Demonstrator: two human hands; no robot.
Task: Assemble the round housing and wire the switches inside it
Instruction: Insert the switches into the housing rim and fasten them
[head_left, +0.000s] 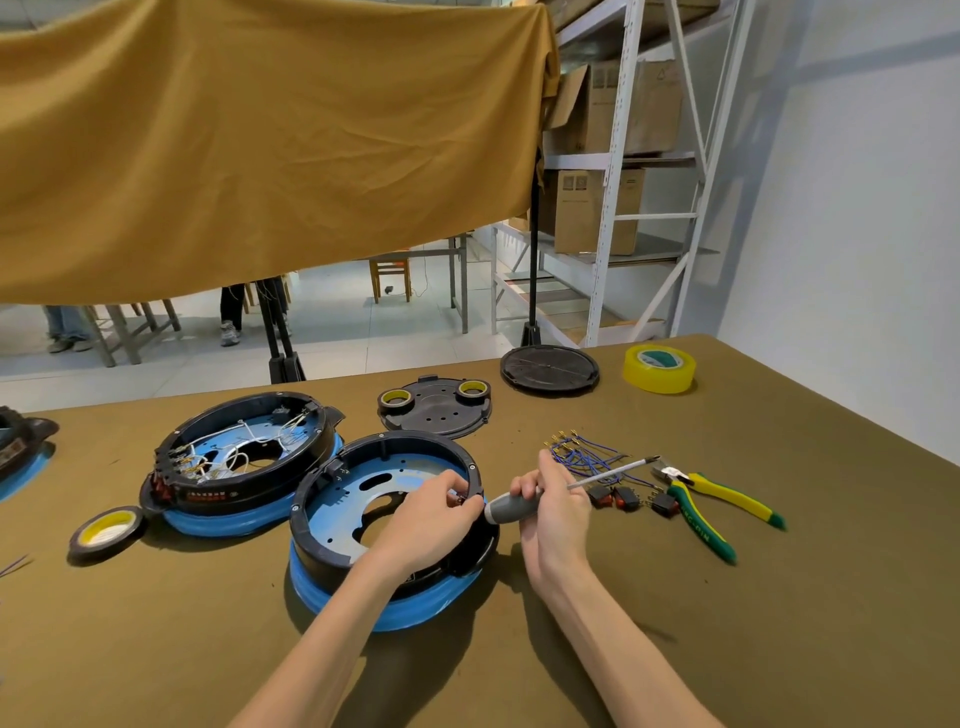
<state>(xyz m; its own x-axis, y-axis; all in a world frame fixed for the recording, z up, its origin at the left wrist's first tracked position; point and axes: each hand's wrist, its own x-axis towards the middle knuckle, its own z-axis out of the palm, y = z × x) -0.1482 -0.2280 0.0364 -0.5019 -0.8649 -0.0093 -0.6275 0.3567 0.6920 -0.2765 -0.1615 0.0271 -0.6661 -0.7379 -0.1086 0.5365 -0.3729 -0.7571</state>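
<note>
We take the round housing (363, 519) nearest us as our landmark: a black ring on a blue base with a blue perforated plate inside, sitting on the olive-covered counter (779, 597). Our left hand (431, 525) reaches across its near-right rim, fingers pinched closed on a small part at the inner wall; the part is too hidden by the fingers to name with certainty. Our right hand (550, 509) is just right of the housing, closed around the grey handle of a screwdriver (571, 486), whose shaft points away to the right and up. Right of the housing, beyond the screwdriver, lie three small black switches (628, 500) with red faces, and behind them a tangle of blue wires (582, 457) with brass terminals. Further right rest green-and-yellow pliers (711, 506), jaws pointing toward the wires. Touching the housing's far-left side stands a second housing (244, 457), already full of white wiring and red switches along its front. Left of our landmark, near the front, lies a black tape roll (106, 530) with a yellow core. Behind the housing sits a black cover plate (436, 408) carrying two more small tape rolls, and behind that to the right a round black disc (549, 368) and a yellow tape roll (658, 368). A mustard cloth (260, 145) hangs across the far side of the counter, blocking most of the room, and metal shelving (623, 182) with cardboard boxes stands far right.
</note>
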